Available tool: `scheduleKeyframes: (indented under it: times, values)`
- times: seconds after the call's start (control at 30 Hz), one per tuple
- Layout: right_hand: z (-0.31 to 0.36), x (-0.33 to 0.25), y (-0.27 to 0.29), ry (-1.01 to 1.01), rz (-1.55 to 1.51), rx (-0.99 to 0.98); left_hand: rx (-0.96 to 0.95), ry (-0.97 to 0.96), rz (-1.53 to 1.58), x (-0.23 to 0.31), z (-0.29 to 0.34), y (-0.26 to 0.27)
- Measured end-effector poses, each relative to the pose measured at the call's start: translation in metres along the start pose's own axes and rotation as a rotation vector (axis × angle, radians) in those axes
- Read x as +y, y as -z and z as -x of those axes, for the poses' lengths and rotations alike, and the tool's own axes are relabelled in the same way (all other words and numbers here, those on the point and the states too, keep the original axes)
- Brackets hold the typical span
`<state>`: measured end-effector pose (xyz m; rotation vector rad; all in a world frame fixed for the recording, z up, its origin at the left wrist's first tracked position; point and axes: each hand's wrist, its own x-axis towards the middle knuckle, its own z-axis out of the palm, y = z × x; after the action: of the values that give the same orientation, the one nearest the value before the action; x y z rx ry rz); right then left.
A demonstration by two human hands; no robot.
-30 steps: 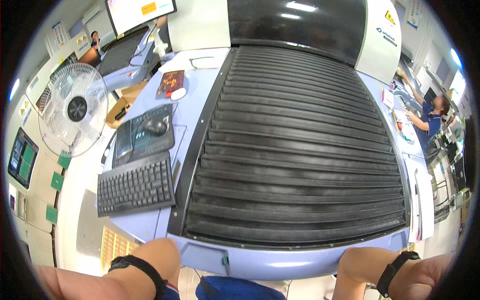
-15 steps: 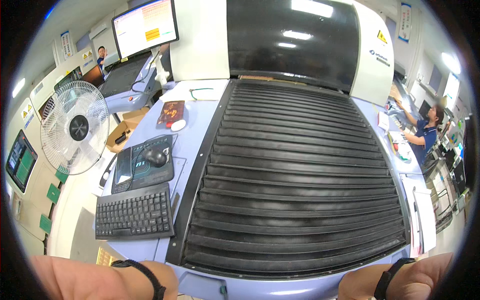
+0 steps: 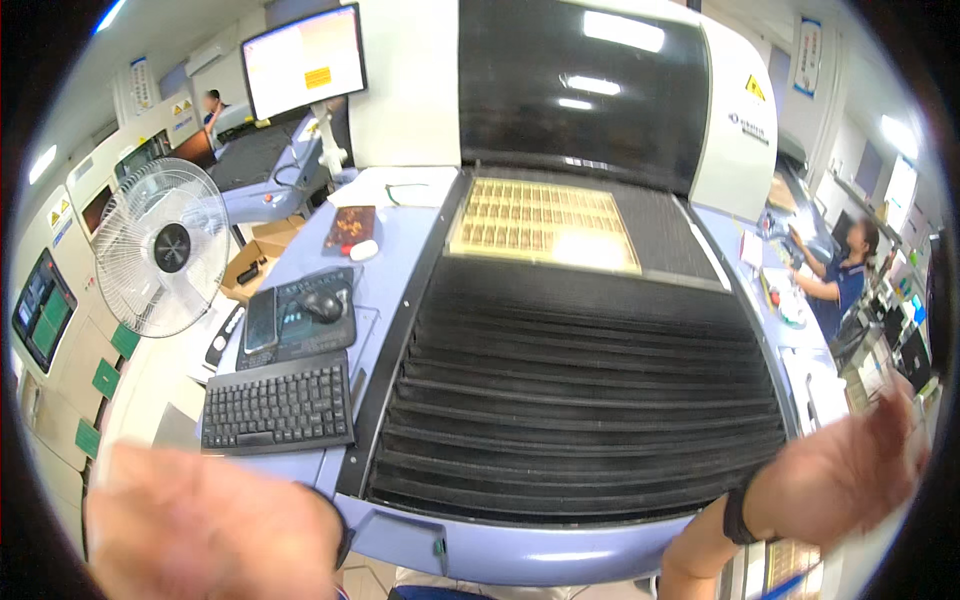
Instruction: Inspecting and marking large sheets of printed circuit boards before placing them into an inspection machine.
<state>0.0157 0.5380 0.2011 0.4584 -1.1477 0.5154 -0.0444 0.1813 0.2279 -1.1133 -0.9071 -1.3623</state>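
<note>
My left hand (image 3: pixel 205 525) is raised in front of the bench's near left corner, below the black keyboard (image 3: pixel 278 405). My right hand (image 3: pixel 845 475) is up beyond the bench's near right corner. Motion smears the fingers of both hands, and I see nothing held in either. A black band circles each wrist. A flat gold panel with a grid of small patterns (image 3: pixel 530 218) lies on the machine's dark bed (image 3: pixel 685 240), just in front of the dark glossy hood (image 3: pixel 585 80). Light glares off its near right part. Black pleated bellows (image 3: pixel 580 400) stretch from the bed toward me.
On the left of the bench are a mouse (image 3: pixel 322 305), a phone (image 3: pixel 261 320), a brown packet (image 3: pixel 352 228) and a monitor (image 3: pixel 305 62). A white fan (image 3: pixel 165 245) stands farther left. One person (image 3: pixel 845 290) works at the far right; another (image 3: pixel 212 112) is at the back left.
The gold panel on its bed has come out from under the hood, and the bellows have bunched toward me. Both my hands have risen, and my view has shifted slightly.
</note>
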Motion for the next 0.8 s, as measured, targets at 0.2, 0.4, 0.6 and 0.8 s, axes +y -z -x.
scheduleKeyframes:
  times: [0.2, 0.4, 0.6, 0.8]
  values:
    - [0.102, 0.041, -0.049, -0.381, 0.169, -0.563, -0.416, 0.774, -0.438, -0.086, 0.111, 0.003]
    - [0.19, 0.08, -0.02, -0.76, 0.16, -0.877, -0.994, 0.671, -1.127, -0.103, 0.201, 0.044]
    - [0.197, 0.055, -0.033, -0.656, 0.005, -1.343, -0.99, 0.846, -1.051, -0.105, 0.215, 0.036]
    - [0.215, 0.072, -0.025, -0.488, 0.158, -1.274, -0.034, 1.212, -0.258, -0.127, 0.164, 0.036]
